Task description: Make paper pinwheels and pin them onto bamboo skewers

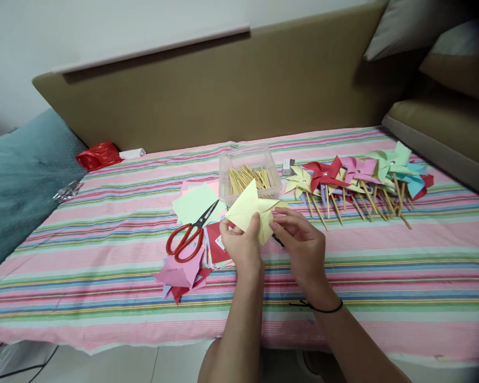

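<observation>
A pale yellow paper (245, 206), cut and partly folded into pinwheel blades, is raised in front of a clear plastic box. My left hand (243, 242) grips it from below, the thumb pressed on its middle. At the paper's right side my right hand (301, 244) has its thumb and fingers closed on the edge of a blade. Just left of the hands, red-handled scissors (187, 239) rest over light green paper sheets (195, 205) and other coloured paper. A red sheet (217, 242) lies partly hidden behind my left hand.
Wooden sticks (247, 178) fill the clear box (226, 159). Several finished pinwheels (359, 173) lie to the right, near a small grey box (288, 167). Purple paper pieces (181, 271) sit front left. A red plastic bag (99, 156) lies back left on the striped cloth (104, 239).
</observation>
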### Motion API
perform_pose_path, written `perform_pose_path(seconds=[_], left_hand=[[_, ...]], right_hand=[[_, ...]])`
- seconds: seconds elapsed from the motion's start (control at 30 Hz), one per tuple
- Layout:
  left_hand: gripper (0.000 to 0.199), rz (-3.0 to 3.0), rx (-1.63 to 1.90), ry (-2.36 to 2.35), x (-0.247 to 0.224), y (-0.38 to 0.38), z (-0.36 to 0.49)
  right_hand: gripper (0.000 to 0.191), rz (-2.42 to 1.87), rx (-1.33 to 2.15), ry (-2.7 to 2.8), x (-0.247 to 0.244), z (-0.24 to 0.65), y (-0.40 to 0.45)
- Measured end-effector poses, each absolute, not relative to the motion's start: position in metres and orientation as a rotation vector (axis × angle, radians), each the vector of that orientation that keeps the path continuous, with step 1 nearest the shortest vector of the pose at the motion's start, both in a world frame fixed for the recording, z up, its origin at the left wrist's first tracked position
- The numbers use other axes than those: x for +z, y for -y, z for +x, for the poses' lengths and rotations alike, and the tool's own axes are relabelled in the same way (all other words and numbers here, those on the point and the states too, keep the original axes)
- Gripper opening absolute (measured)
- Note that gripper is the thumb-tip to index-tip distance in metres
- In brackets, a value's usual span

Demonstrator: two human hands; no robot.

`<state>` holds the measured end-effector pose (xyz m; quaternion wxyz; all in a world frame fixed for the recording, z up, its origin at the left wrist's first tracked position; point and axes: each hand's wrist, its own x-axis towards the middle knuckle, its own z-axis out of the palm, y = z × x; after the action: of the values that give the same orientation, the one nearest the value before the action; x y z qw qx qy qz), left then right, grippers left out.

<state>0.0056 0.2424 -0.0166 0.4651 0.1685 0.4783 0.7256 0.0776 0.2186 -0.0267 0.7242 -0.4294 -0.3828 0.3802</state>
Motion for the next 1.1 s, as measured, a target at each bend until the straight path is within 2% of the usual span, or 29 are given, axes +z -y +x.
perform_pose_path(seconds=[0.2, 0.4, 0.63, 0.8, 0.93, 1.1], left_hand=[[0.048, 0.458, 1.734, -1.136, -0.016, -0.242, 0.008], [0.049, 0.545, 1.687, -1.100, -0.014, -0.237, 0.009], [0.049, 0.574, 1.690, -1.078, -0.014, -0.238, 0.008], [0.051, 0.550, 1.683, -1.099, -0.013, -0.240, 0.005], [0.051, 0.554, 1.681, -1.116, -0.013, -0.239, 0.005], [0.051, 0.602, 1.645, -1.106, -0.014, -0.237, 0.008]], right_hand=[[0.003, -1.002, 0.759, 0.818, -0.027, 0.079, -0.220], [0.008, -1.038, 0.742, 0.692, -0.030, 0.078, -0.222], [0.031, -0.944, 1.138, 0.411, -0.025, 0.084, -0.223], [0.023, -0.876, 1.369, 0.447, -0.024, 0.092, -0.224], [0.018, -0.882, 1.353, 0.468, -0.025, 0.091, -0.224], [0.024, -0.944, 1.252, 0.407, -0.022, 0.086, -0.224]])
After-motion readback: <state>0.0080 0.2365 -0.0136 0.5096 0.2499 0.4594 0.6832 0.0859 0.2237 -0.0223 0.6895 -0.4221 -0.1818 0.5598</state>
